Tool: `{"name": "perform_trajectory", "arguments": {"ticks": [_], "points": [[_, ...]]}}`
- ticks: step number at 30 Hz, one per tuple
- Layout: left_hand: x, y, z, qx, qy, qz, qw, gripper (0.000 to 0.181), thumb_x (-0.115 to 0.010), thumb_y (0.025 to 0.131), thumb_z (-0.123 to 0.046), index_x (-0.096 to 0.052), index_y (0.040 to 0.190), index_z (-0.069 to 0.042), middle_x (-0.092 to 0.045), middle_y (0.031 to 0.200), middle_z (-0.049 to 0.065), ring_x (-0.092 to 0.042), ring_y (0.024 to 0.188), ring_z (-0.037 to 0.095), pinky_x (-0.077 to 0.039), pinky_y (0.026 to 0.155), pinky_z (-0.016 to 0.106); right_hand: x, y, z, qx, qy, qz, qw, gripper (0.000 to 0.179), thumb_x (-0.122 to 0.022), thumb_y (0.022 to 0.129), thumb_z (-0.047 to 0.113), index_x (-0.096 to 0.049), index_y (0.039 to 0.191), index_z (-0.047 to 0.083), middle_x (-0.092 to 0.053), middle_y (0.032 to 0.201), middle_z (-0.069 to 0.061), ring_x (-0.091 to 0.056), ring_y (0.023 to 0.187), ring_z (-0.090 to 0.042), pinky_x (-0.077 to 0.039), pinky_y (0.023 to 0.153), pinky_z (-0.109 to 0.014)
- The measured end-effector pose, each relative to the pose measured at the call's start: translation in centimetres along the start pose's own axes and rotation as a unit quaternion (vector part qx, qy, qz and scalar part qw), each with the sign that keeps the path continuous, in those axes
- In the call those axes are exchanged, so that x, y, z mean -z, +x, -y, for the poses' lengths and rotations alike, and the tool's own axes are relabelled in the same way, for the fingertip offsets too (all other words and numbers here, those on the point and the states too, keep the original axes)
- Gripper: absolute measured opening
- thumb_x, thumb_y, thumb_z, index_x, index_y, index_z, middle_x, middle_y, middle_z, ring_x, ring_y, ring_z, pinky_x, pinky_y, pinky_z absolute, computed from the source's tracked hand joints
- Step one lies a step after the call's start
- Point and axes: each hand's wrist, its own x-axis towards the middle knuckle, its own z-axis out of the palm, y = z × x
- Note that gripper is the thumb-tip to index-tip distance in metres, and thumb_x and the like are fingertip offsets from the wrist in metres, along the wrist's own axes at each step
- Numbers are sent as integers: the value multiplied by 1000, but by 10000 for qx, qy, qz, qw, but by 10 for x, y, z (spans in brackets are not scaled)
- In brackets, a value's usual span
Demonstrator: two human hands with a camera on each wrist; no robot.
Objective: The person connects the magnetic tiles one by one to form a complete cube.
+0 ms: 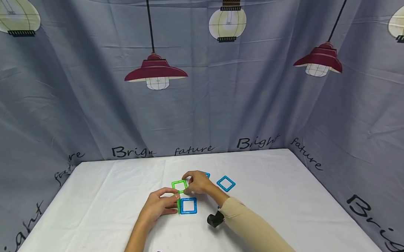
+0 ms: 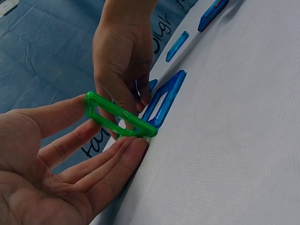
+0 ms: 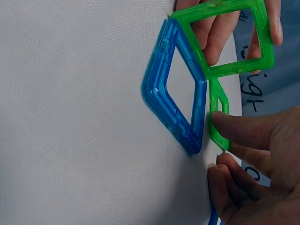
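My left hand holds a green square magnetic tile upright on edge, with fingers at its top and bottom. Right beside it lies a blue square tile, flat on the white cloth; in the right wrist view the blue tile's corner meets the upright green tile's lower corner. My right hand pinches a second green square tile just beyond, low over the cloth. The thumb lies on this tile's rim in the right wrist view.
A blue square tile lies turned like a diamond to the right. Another blue tile is partly hidden behind my right hand. Black wrist cameras sit at both wrists. A grey-blue printed curtain surrounds the white table.
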Motion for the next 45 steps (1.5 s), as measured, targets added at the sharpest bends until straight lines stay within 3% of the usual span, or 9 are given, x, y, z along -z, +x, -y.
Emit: {"name": "perform_trajectory", "arguments": {"ticks": [16, 22, 45], "points": [[2, 0, -1, -46, -2, 30, 10000, 40, -73, 93, -20, -65, 124, 3, -75, 98, 19, -74, 83, 25, -64, 75, 42, 10, -21, -6, -3, 408, -247, 9989, 46, -91, 70, 12, -66, 109, 6, -62, 85, -3, -54, 76, -16, -46, 68, -28], [0, 0, 0, 8, 13, 87, 10000, 41, -73, 94, -22, -64, 126, 2, -75, 101, 21, -74, 84, 24, -64, 75, 41, 12, -26, -12, -229, 466, -283, 9983, 44, -89, 71, 12, -67, 109, 9, -64, 84, -1, -55, 76, -17, -45, 68, -29], [-3, -1, 0, 84, 54, 9, 9999, 43, -74, 93, -23, -65, 126, 2, -75, 98, 19, -73, 82, 23, -64, 75, 40, 8, -34, -12, -300, 499, -406, 9975, 41, -87, 74, 9, -66, 109, 9, -62, 84, -2, -55, 73, -18, -45, 63, -28]]}}
